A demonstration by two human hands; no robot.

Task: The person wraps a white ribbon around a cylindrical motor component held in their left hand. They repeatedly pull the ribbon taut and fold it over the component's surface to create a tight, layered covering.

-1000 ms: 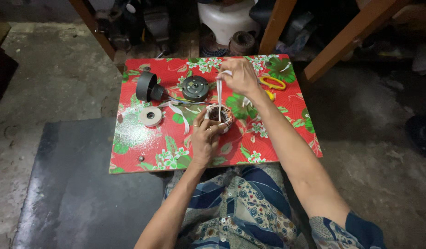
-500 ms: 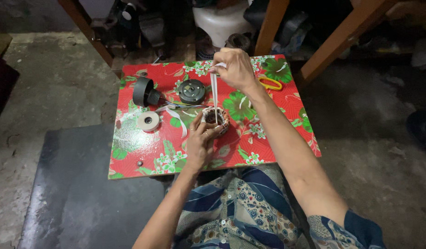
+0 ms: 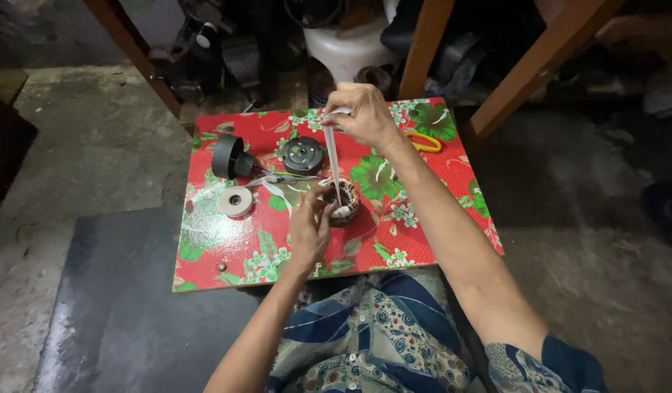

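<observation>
The right hand (image 3: 361, 113) has risen since a second ago, pinching the white tape strip (image 3: 333, 164) taut above the motor stator (image 3: 341, 201) on the floral table (image 3: 423, 240); the left hand (image 3: 309, 227) grips the stator's edge, so the binding looks underway

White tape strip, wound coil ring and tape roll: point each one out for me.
white tape strip (image 3: 334, 164), head view, middle of its taut stretch.
wound coil ring (image 3: 348, 207), head view, right side of the winding.
tape roll (image 3: 235, 201), head view, its flat top face.
</observation>
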